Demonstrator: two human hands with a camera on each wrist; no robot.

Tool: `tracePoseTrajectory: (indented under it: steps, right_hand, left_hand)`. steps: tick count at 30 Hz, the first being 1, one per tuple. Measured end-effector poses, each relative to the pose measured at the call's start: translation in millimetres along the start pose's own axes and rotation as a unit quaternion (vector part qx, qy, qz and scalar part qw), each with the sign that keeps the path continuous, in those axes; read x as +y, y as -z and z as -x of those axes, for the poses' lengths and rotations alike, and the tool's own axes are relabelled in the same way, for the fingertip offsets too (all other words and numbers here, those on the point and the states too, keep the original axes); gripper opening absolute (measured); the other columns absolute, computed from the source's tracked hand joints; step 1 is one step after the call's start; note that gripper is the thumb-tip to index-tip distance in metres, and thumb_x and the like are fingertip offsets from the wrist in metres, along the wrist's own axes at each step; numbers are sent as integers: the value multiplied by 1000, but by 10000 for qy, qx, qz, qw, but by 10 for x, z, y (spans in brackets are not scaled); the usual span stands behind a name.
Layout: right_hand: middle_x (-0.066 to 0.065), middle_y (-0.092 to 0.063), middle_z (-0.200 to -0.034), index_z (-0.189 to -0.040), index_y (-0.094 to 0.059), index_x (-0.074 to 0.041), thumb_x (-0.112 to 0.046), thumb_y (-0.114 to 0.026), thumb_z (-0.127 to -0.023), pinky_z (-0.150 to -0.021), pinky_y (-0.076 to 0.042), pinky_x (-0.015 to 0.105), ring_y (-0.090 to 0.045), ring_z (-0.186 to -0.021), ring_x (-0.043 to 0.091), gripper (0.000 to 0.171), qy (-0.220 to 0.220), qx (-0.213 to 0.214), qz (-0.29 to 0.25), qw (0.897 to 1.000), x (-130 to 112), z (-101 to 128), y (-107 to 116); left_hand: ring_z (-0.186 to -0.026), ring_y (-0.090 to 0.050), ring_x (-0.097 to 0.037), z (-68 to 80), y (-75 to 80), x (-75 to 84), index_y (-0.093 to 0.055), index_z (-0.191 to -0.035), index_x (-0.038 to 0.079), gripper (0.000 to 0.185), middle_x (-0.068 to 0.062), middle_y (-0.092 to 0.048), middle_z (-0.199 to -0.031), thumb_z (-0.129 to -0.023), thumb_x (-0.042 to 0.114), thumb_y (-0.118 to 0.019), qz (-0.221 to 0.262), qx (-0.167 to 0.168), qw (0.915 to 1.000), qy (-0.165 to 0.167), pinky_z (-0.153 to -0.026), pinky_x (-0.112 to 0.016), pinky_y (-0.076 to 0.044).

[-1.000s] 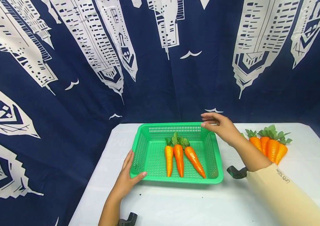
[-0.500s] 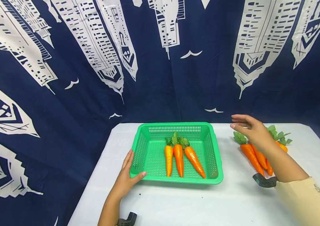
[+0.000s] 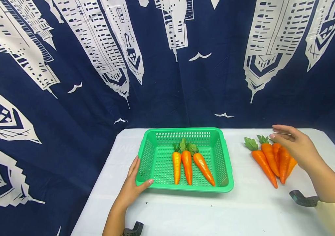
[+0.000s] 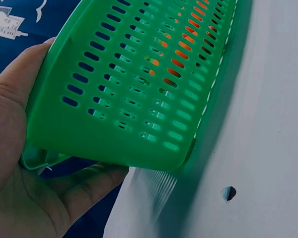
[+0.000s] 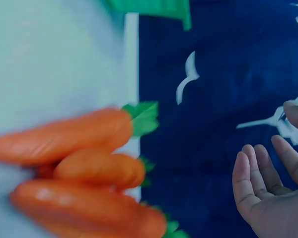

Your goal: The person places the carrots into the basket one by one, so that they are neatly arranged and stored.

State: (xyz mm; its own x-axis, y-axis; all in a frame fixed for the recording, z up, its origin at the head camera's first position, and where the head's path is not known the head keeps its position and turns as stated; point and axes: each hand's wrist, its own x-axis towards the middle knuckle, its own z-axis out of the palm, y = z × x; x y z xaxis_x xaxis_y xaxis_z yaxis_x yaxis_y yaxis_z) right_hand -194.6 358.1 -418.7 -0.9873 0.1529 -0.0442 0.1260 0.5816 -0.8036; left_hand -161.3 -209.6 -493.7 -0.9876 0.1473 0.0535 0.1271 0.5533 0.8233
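Observation:
In the head view, a green plastic basket (image 3: pixel 185 188) holds three carrots, one of them yellower carrot (image 3: pixel 176 167). My left hand (image 3: pixel 132 188) holds its near left corner, thumb along the front rim and fingers along the left side. The left wrist view shows the thumb at the rim of the slotted basket wall (image 4: pixel 109 144) and fingers beneath it. My right hand (image 3: pixel 298 147), holding nothing, hovers with relaxed fingers over a heap of several carrots (image 3: pixel 264 167) with green leaves, partly hiding it. Blurred carrots (image 5: pixel 89 208) lie beside that hand in the right wrist view.
A white cloth-covered table (image 3: pixel 182 216) bears the basket and the carrot heap to its right. Behind and to the left hangs a dark blue curtain (image 3: pixel 155 108) printed with white buildings and birds. A wrist camera (image 3: pixel 303 198) sits on the right wrist.
My right hand has moved right, from over the basket's far right corner to above the carrot heap, uncovering its left carrots. The left hand and basket have stayed in place.

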Motion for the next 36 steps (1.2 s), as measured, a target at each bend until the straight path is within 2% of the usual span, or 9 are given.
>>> tracePoseTrajectory:
  steps: [7, 12, 17, 23, 29, 36]
  right_hand:
    - [33, -32, -157, -162, -25, -21, -57, -51, -100, -106, -31, 75, -33, -139, 56, 76, -511, 303, -154, 9981, 341, 18, 47]
    - [34, -28, -158, -162, -21, -13, -58, -50, -100, -106, -33, 74, -31, -139, 58, 82, -780, 357, -192, 9961, 535, 23, 48]
    - [40, -31, -154, -160, -23, -4, -52, -53, -101, -104, -33, 76, -29, -137, 63, 82, -772, 437, -62, 9960, 684, 29, 21]
    - [41, -29, -153, -156, -27, 1, -46, -52, -103, -103, -34, 76, -26, -137, 64, 76, -704, 458, 153, 9964, 813, 38, -18]
    - [41, -34, -150, -153, -32, 5, -46, -53, -102, -101, -33, 76, -30, -133, 63, 75, -589, 482, 307, 9966, 869, 29, -61]
    - [44, -29, -143, -151, -35, 8, -46, -57, -100, -100, -33, 77, -31, -126, 62, 77, -739, 593, 685, 9931, 903, -4, -109]
  left_hand:
    - [-159, -5, -33, 0, -3, 3, -12, -164, 21, 107, 5, -2, -172, -85, 44, -80, 65, -16, 10000, 11, -122, -68, -14]
    - [-159, -3, -32, 2, -10, -7, -12, -164, 21, 107, 8, -2, -172, -86, 44, -80, 100, -18, 9999, 1, -122, -67, -13]
    - [-159, -3, -33, 1, -14, -14, -13, -164, 21, 106, 6, -3, -172, -86, 44, -80, 106, -6, 9999, 10, -122, -67, -12]
    - [-159, -4, -32, -1, -15, -8, -13, -164, 22, 106, 9, -2, -171, -85, 44, -80, 135, -9, 9999, 22, -122, -67, -13]
    - [-159, -4, -32, -2, -15, -10, -12, -164, 23, 107, 9, -2, -171, -85, 46, -80, 39, -7, 10000, 43, -122, -67, -13]
    - [-159, -5, -31, 4, -10, -4, -12, -164, 23, 106, 9, -2, -171, -85, 46, -80, 43, 9, 10000, 26, -122, -67, -14]
